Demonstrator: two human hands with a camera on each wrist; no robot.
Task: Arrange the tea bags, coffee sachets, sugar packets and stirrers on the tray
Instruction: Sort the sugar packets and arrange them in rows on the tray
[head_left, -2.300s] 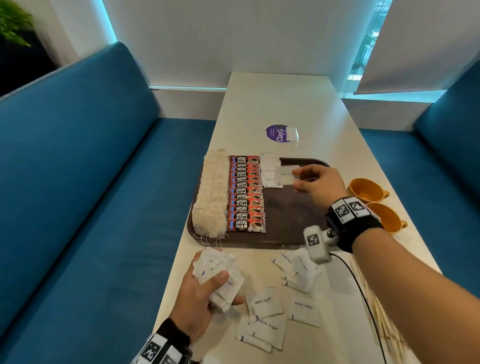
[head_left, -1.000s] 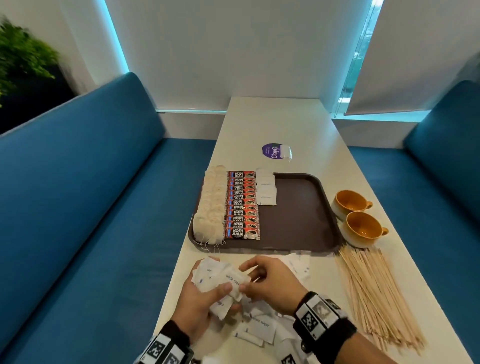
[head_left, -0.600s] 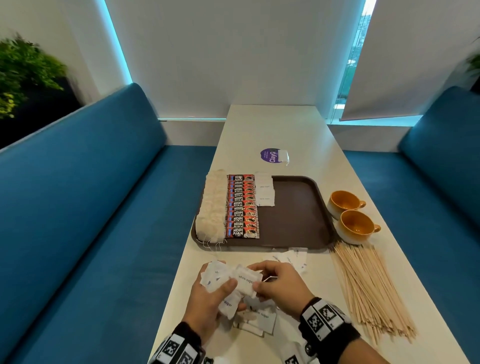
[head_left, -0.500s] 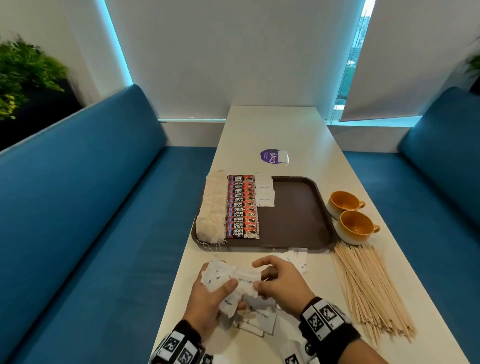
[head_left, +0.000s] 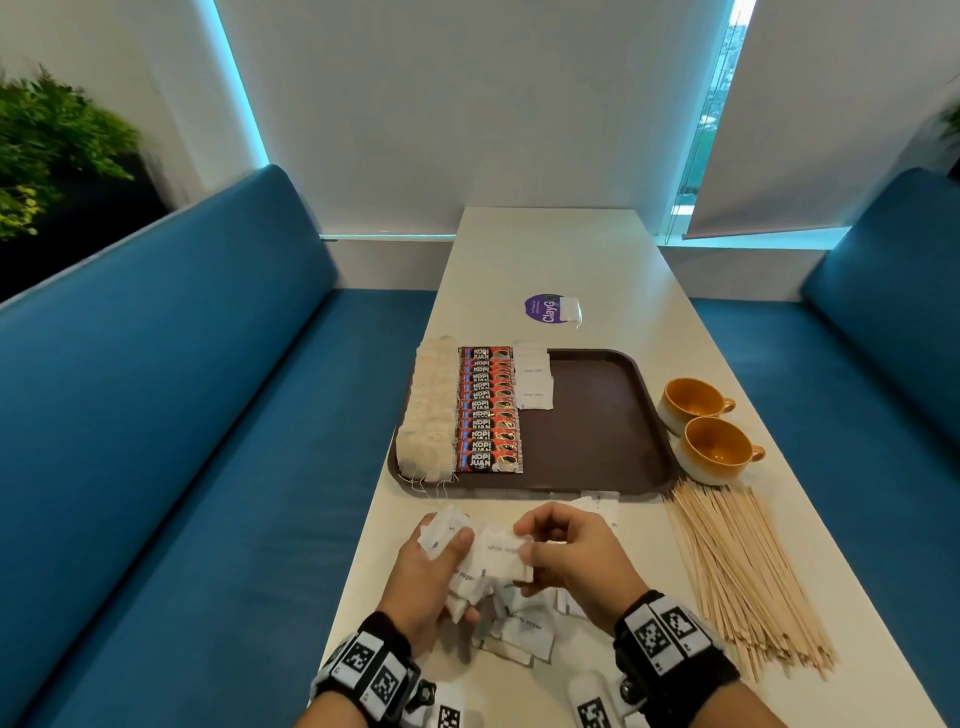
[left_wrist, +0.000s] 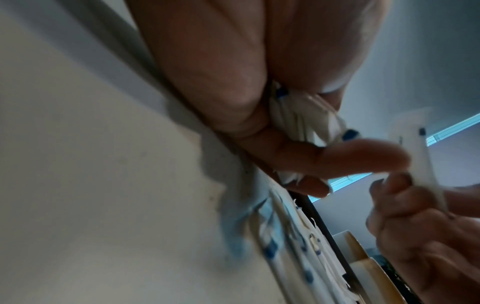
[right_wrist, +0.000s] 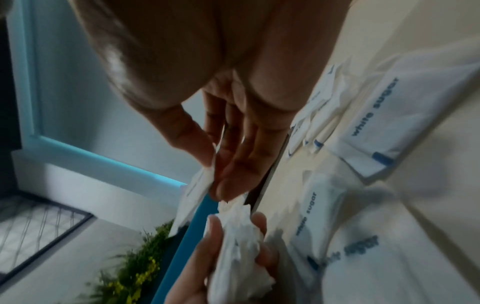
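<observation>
Head view, with both wrist views. The left hand (head_left: 426, 577) grips a crumpled bunch of sugar packets (head_left: 452, 530), its fingers (left_wrist: 363, 156) curled round them just above the near end of the tabletop (head_left: 545, 249). The right hand (head_left: 576, 558) pinches a single sugar packet (head_left: 501, 556) between thumb and fingertips; this packet lies roughly flat, its printed long axis running left to right between the two hands. More loose packets (head_left: 519, 629) lie scattered on the tabletop beneath and behind the hands, at mixed angles, and one (head_left: 602, 501) lies against the tray's near rim.

The brown tray (head_left: 597, 431) sits beyond the hands, its long axis across the tabletop. On its left part three columns run from far to near: tea bags (head_left: 428, 410) at the left edge with strings trailing over the near rim, coffee sachets (head_left: 488, 410) overlapped like shingles with their long axes left to right, and a short column of sugar packets (head_left: 532, 382) at the far end. The right part of the tray is bare.

Right of the tray stand two orange cups (head_left: 711, 447), just beside each other, handles pointing right. Nearer, a fan of wooden stirrers (head_left: 737, 571) lies with long axes running far to near, splaying rightward. A purple sticker (head_left: 543, 309) lies beyond the tray. Blue benches (head_left: 182, 415) flank the tabletop.
</observation>
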